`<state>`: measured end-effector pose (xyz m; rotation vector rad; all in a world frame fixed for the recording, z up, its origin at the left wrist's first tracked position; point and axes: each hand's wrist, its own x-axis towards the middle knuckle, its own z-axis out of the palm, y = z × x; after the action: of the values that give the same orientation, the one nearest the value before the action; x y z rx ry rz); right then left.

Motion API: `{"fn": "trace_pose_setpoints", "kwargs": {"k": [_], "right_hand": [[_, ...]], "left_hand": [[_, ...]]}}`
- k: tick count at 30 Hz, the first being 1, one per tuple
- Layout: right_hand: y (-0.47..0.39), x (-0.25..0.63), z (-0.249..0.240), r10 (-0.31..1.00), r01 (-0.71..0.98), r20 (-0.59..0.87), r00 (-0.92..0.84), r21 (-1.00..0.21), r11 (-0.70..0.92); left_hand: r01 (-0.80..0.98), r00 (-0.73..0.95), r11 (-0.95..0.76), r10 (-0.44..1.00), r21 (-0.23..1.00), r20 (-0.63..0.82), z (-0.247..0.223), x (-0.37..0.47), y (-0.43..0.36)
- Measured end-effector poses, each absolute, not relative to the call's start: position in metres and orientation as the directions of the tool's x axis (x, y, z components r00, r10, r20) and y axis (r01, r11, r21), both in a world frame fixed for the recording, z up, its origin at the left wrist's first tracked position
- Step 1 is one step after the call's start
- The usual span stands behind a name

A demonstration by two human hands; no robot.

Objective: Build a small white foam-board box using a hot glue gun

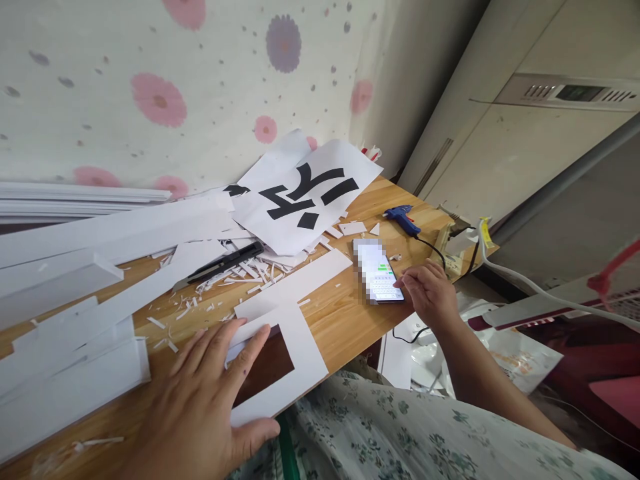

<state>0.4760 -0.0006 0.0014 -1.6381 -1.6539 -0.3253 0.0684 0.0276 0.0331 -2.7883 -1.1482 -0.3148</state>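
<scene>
A phone (383, 270) with a lit screen and keyboard lies on the wooden table. My right hand (427, 290) is at its lower right corner, fingers curled together, one fingertip touching the screen edge; whether anything is between them is hidden. My left hand (215, 387) rests with fingers spread on a white cut-out board piece (310, 347) that has a rectangular opening. Behind it lie a black utility knife (225, 261) among white scraps and a white sheet (270, 217) with a large black character. A blue glue gun (403, 219) sits beyond the phone.
White boards and strips (115, 233) cover the left side of the wooden table (345, 327). Flowered wall covering (220, 100) rises behind. At the right are a power strip (450, 253), cables, a large pale appliance (540, 127) and plastic bags (525, 357) below the table edge.
</scene>
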Motion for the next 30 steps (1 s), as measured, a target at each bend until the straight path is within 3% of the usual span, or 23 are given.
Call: {"fn": "trace_pose_setpoints", "kwargs": {"k": [4,9,13,20,30], "right_hand": [[0.004,0.470,0.004,0.755,0.904,0.649,0.097,-0.375,0.206],[0.013,0.458,0.008,0.827,0.873,0.559,-0.061,-0.372,0.315],[0.016,0.454,0.006,0.856,0.888,0.511,-0.084,-0.352,0.297],[0.015,0.460,0.005,0.810,0.887,0.586,-0.027,-0.360,0.290],[0.015,0.456,0.004,0.849,0.895,0.524,-0.068,-0.344,0.284]], "left_hand": [[0.709,0.691,-0.704,0.686,-0.029,0.227,0.032,0.069,0.027],[0.698,0.703,-0.715,0.669,-0.052,0.242,0.033,0.069,0.028],[0.698,0.700,-0.714,0.669,-0.046,0.249,0.035,0.069,0.027],[0.699,0.697,-0.714,0.669,-0.036,0.257,0.033,0.070,0.026],[0.703,0.697,-0.710,0.676,-0.042,0.239,0.033,0.070,0.028]]}}
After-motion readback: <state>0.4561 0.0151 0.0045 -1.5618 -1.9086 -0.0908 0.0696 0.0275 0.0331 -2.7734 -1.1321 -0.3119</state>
